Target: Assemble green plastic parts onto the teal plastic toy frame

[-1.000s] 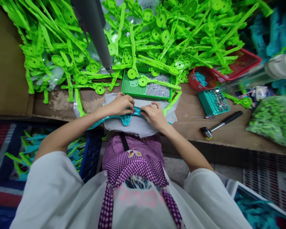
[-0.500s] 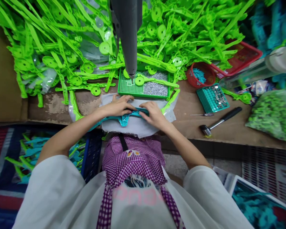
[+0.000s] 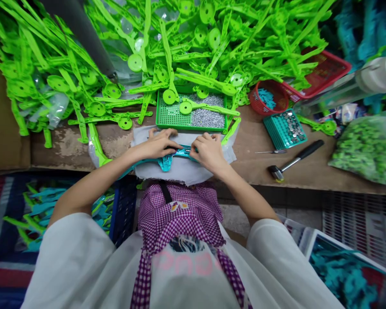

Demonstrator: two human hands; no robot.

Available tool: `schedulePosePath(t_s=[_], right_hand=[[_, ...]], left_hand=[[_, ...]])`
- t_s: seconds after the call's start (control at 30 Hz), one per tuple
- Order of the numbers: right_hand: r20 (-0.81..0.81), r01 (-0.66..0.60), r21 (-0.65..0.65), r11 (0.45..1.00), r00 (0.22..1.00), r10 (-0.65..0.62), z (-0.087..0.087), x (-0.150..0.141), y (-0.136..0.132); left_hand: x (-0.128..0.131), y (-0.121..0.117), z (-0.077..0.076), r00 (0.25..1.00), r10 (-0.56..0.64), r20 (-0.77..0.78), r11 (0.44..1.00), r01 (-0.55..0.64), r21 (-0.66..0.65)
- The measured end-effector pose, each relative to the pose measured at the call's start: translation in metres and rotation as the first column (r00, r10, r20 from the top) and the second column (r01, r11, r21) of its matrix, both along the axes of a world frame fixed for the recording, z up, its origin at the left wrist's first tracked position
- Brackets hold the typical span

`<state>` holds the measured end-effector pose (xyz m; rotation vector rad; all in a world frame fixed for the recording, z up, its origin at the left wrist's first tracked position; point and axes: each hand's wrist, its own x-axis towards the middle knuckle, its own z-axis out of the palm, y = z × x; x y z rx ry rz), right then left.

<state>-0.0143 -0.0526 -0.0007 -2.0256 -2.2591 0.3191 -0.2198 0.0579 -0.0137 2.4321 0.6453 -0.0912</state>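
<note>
A long teal plastic part (image 3: 165, 163) lies across a grey-white cloth (image 3: 186, 171) at the bench's front edge. My left hand (image 3: 159, 145) rests on its middle, thumb and fingers gripping it against the cloth. On the part's right half my right hand (image 3: 209, 151) is closed, with fingertips together beside a small shiny metal piece (image 3: 188, 150) set in the part. Whether the fingertips pinch anything is hidden. Just behind both hands stands a green tray (image 3: 167, 124) of small metal pins, with a bright green arm-shaped part lying across it.
A dark hanging power screwdriver (image 3: 96, 51) leans at upper left before a heap of green parts (image 3: 244, 38). On the right are a red basket (image 3: 260, 107), a teal tray (image 3: 273, 133), a thin pointed tool (image 3: 273, 152), a hammer (image 3: 296, 161) and a bag of green pieces (image 3: 366, 150).
The hanging screwdriver has swung left, away from the pin tray. A green part now stands upright over the tray's left side. My right fingers have drawn together on the teal part.
</note>
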Motion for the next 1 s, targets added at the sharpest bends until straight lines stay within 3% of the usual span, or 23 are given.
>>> schedulePosePath(t_s=[0.23, 0.47, 0.67, 0.73, 0.8, 0.87, 1.0], right_hand=[[0.005, -0.113, -0.099, 0.989, 0.993, 0.114, 0.013, 0.007, 0.020], [-0.051, -0.004, -0.154, 0.988, 0.999, -0.003, 0.012, 0.011, 0.008], [-0.260, 0.101, -0.128, 0.987, 0.957, -0.131, -0.005, 0.018, -0.011], [-0.333, 0.155, -0.065, 0.986, 0.928, -0.168, -0.007, 0.019, -0.017], [-0.440, 0.205, 0.033, 0.978, 0.882, -0.170, 0.001, 0.020, -0.018], [-0.580, 0.252, 0.139, 0.958, 0.805, -0.127, 0.021, 0.017, -0.012], [-0.784, 0.403, 0.375, 0.835, 0.619, 0.053, 0.074, -0.001, 0.013]], left_hand=[[0.000, 0.004, -0.001, 1.000, -0.024, -0.003, 0.999, 0.024, -0.029], [0.000, 0.005, -0.004, 1.000, -0.013, 0.024, 0.998, 0.014, -0.060], [0.002, 0.006, -0.001, 1.000, -0.009, -0.028, 0.996, 0.007, -0.084], [0.002, 0.007, -0.001, 0.999, -0.003, -0.041, 0.996, 0.000, -0.092], [0.002, 0.007, 0.000, 0.999, 0.003, -0.049, 0.994, -0.008, -0.105], [0.002, 0.007, 0.000, 0.999, 0.003, -0.052, 0.993, -0.009, -0.117], [0.003, 0.005, 0.002, 0.998, 0.017, -0.053, 0.994, -0.023, -0.107]])
